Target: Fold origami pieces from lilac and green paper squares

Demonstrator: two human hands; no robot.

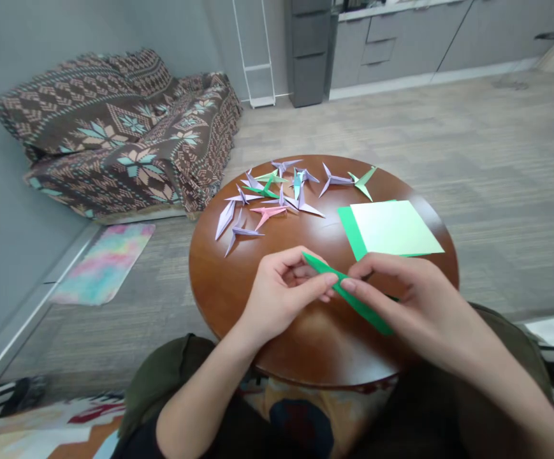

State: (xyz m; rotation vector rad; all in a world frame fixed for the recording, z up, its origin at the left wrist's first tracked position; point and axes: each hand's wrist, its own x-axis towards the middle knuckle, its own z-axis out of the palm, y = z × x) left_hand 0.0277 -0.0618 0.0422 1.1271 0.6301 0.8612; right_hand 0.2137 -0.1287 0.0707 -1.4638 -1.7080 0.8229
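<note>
A narrow folded strip of green origami paper (363, 308) slants down to the right above the near half of the table, its upper left end pointed. My left hand (292, 284) pinches it near the upper end, thumb on the side facing me and fingers behind. Close beside, my right hand (396, 284) pinches the paper's middle between thumb and index finger. The thumbs nearly meet at the fold. Right-hand fingers partly hide the lower portion. Just beyond my right hand lies a stack of square paper (396, 228), pale green on top with darker green beneath.
The round brown table (229, 287) carries several folded paper cranes (271, 214) in purple, green and pink at its far left. Behind stands a sofa (133, 140) under a patterned cover, with a pastel mat (104, 264) before it. Grey cabinets (410, 41) line the back wall.
</note>
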